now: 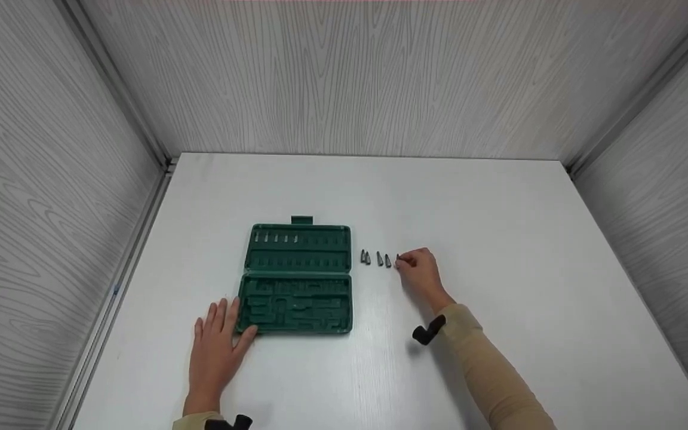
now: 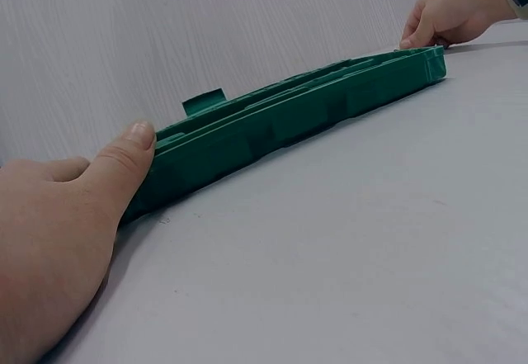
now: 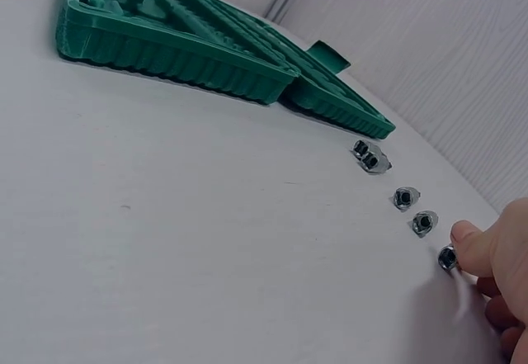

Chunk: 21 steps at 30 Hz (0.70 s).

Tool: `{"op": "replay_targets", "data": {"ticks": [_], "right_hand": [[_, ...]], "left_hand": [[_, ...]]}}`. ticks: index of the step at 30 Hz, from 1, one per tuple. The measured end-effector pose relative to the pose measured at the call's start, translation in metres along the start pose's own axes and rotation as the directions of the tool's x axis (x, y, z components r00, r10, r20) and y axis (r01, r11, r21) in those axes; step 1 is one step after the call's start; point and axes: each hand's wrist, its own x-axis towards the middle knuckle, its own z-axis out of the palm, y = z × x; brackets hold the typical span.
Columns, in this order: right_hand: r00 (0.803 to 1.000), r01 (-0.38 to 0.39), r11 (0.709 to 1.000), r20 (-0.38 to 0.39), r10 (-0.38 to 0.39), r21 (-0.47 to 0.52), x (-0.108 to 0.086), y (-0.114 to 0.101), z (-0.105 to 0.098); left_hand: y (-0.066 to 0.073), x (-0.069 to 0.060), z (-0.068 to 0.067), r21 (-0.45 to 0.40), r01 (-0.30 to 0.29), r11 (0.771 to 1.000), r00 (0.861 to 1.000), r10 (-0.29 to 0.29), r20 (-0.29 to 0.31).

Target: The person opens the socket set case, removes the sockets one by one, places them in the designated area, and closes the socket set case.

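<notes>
A green plastic case (image 1: 298, 273) lies unfolded flat on the table, its moulded slots facing up. My left hand (image 1: 212, 349) rests at the case's near left corner with fingers extended; in the left wrist view its thumb (image 2: 124, 162) touches the case's edge. To the right of the case, my right hand (image 1: 424, 276) pinches a small metal socket bit (image 3: 447, 257) between thumb and fingers, at the table surface. Several similar socket bits (image 1: 380, 258) lie in a loose row between that hand and the case, square holes facing the near side in the right wrist view.
Several small bits (image 1: 276, 237) sit in the left slots of the case's far half. A latch tab (image 1: 302, 220) sticks out from its far edge. The white table (image 1: 469, 209) is bounded by wood-grain panels (image 1: 344, 77) at the back and sides.
</notes>
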Motion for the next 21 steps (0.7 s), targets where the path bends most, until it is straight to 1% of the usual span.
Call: {"op": "replay_targets", "data": {"ticks": [5,11,14,16,18,21], "right_hand": [[0.999,0.018,1.000,-0.027,-0.017,0.019,0.000,0.000,0.001],[0.999,0.013,0.995,-0.052,-0.008,0.095,0.000,-0.006,-0.003],[0.996,0.044,0.992,-0.081,-0.035,0.120,0.003,-0.012,-0.005],[0.993,0.078,0.988,-0.098,-0.065,0.133,0.005,-0.017,-0.004],[0.989,0.116,0.984,-0.104,-0.102,0.139,0.007,-0.024,-0.002],[0.986,0.153,0.977,-0.089,-0.141,0.146,0.008,-0.035,0.004]], "left_hand": [[0.000,0.000,-0.001,0.008,-0.005,1.000,1.000,0.005,-0.014],[0.001,-0.001,-0.002,0.016,-0.004,1.000,1.000,0.005,-0.014],[0.001,-0.001,-0.002,0.011,-0.005,1.000,1.000,0.005,-0.017],[0.000,-0.001,-0.002,0.010,-0.005,1.000,1.000,0.005,-0.017],[0.000,-0.001,-0.001,0.010,-0.005,1.000,1.000,0.005,-0.017],[0.001,-0.001,0.000,0.015,-0.006,1.000,1.000,0.007,-0.014]]}}
